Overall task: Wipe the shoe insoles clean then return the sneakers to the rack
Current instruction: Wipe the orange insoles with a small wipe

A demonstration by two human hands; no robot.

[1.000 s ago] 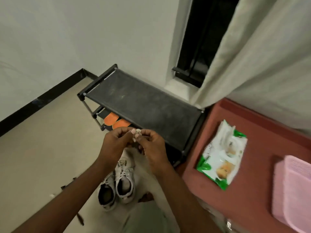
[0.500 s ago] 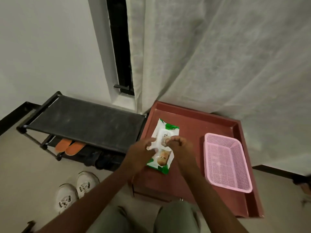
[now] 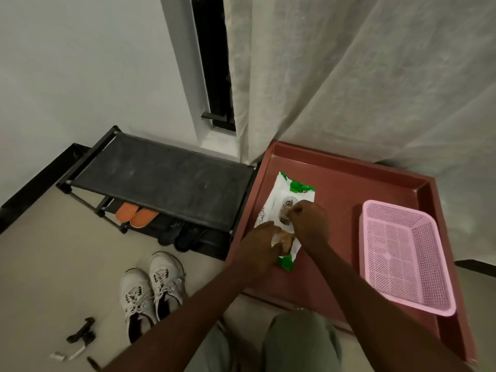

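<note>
A white and green pack of wet wipes [image 3: 281, 200] lies on a dark red table [image 3: 335, 189]. My left hand [image 3: 261, 241] rests on the pack's near end and holds it down. My right hand [image 3: 308, 224] has its fingers curled over the lid at the pack's middle and pinches there; what it pinches is hidden by the fingers. A pair of white sneakers [image 3: 151, 291] stands on the floor to the left of the table, toes toward the black shoe rack [image 3: 166, 181].
A pink mesh basket [image 3: 402, 253] sits on the table's right side. Orange slippers [image 3: 135, 214] and dark shoes [image 3: 182, 234] lie under the rack's top shelf. Small dark and white bits [image 3: 77, 339] lie on the floor at lower left. A curtain [image 3: 362, 76] hangs behind the table.
My view swung from the rack and sneakers to the table. Both hands moved from mid-air above the sneakers onto the wipes pack, the left now holding it down and the right at its lid.
</note>
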